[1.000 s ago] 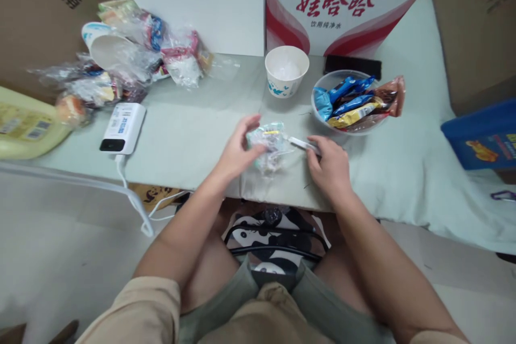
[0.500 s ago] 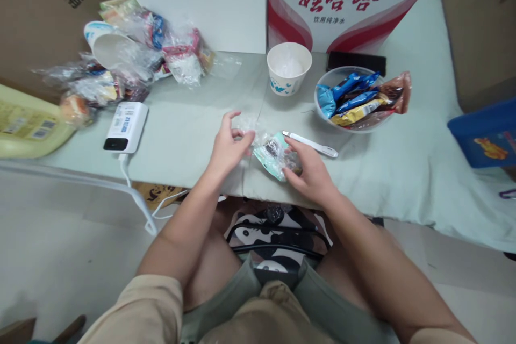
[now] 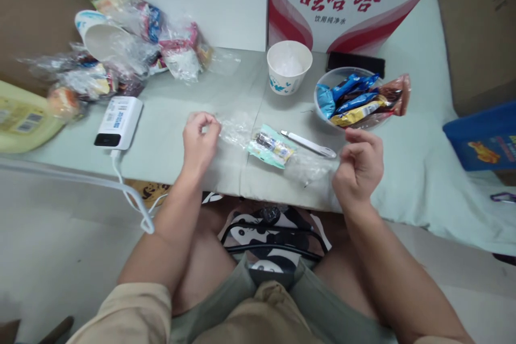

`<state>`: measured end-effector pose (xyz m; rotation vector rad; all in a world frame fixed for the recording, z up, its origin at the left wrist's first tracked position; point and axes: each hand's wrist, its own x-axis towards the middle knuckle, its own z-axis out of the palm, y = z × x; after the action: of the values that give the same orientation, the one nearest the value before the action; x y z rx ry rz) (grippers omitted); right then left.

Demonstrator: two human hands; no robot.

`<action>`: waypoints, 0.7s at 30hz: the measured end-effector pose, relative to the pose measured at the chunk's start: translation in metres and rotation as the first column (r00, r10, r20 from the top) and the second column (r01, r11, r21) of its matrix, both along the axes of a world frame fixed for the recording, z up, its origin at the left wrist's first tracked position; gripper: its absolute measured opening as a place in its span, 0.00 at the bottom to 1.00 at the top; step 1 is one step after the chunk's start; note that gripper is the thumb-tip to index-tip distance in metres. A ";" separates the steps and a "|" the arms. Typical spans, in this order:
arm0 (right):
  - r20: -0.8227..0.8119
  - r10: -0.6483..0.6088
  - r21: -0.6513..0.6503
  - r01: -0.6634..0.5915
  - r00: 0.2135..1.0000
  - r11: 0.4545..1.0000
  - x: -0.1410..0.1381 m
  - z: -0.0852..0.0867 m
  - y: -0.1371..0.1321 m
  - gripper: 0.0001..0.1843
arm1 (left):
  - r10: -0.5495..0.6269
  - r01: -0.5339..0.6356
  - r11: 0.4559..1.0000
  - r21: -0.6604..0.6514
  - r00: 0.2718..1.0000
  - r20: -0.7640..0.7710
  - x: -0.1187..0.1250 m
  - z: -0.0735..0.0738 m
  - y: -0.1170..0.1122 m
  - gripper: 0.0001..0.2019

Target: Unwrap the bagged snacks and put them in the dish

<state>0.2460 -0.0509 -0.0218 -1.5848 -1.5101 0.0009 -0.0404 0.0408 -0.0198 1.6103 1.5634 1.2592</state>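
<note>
A clear plastic bag (image 3: 234, 130) is stretched sideways over the table edge, its two ends drawn out thin. My left hand (image 3: 200, 138) pinches the left end between thumb and fingers. At the other end, my right hand (image 3: 358, 165) is closed on the plastic in a pinch. In the bag's middle sits a small mint-green packet (image 3: 269, 146) with dark and yellow print. Just behind the bag lies a slim white tool (image 3: 310, 144) with a narrow tip, touched by neither hand.
Behind are a paper cup (image 3: 289, 67) with clear plastic in it, a bowl (image 3: 322, 116) of wrapped snacks and a black phone (image 3: 355, 63). Bagged snacks (image 3: 177, 48) and a white power bank (image 3: 119, 122) with a cable are on the left. A printed carton (image 3: 342, 0) stands behind.
My hands have moved apart, left hand leftward and right hand rightward, closing on the plastic. The bag, bunched up before, is now pulled out long with the packet in its middle.
</note>
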 end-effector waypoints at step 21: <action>0.237 0.732 -0.448 -0.596 0.639 0.666 -0.003 0.016 -0.020 0.16 | -0.522 0.488 0.852 -0.191 0.766 -0.375 -0.006 0.013 -0.011 0.12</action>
<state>0.2429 -0.0705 -0.0060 -1.1906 -2.4881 0.4047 -0.0468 0.0295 -0.0067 2.1567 1.2386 0.5724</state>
